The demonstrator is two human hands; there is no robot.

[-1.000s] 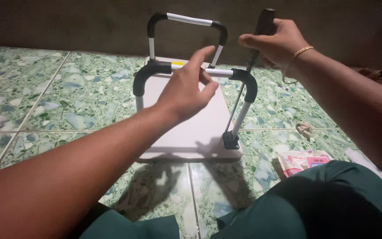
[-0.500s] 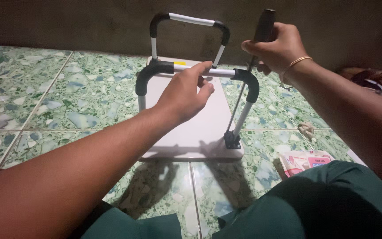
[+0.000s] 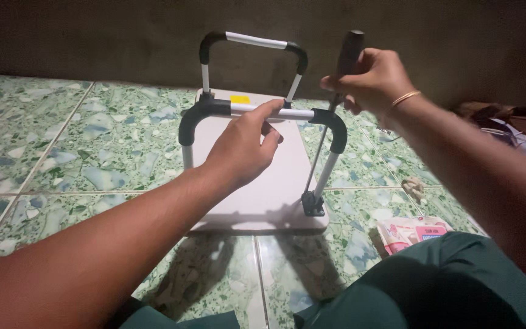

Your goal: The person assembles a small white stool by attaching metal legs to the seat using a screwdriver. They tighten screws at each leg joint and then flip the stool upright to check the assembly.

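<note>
Small folding table [image 3: 257, 189], white top, upturned flat on the floor, legs up. Two U-shaped legs of white tube with black bent corners: near leg frame [image 3: 257, 113] standing upright over the middle of the board, far leg frame [image 3: 254, 42] upright at the board's far edge. Black hinge bracket [image 3: 312, 204] at the foot of the near leg's right post, fixed to the board. Yellow sticker [image 3: 239, 99] on the board near the far edge.

Left hand [image 3: 241, 146]: on the crossbar of the near leg frame, fingers curled together over the tube, thumb beneath; clamped on the bar.

Right hand [image 3: 372, 79]: raised above the board's right side, fingers wrapped tight round the dark handle of a screwdriver [image 3: 336, 103]. Thin shaft running down and slightly leftward from the handle to the hinge bracket, tip at the bracket; exact seat of the tip too small to tell. Thin bangle [image 3: 406, 97] on the right wrist.

Containers: only a small flat packet [image 3: 412, 234], pink and white, on the floor just right of the board; contents not visible.

Surface: green terrazzo floor tiles [image 3: 62, 140] with pale chips, grout lines showing. Crumpled scrap [image 3: 415, 189] on the tiles right of the table. Dark bare wall [image 3: 92, 36] close behind. Heap of cloth and clutter [image 3: 512, 125] at far right, dim. Green trouser legs [image 3: 433, 286] at bottom edge.
</note>
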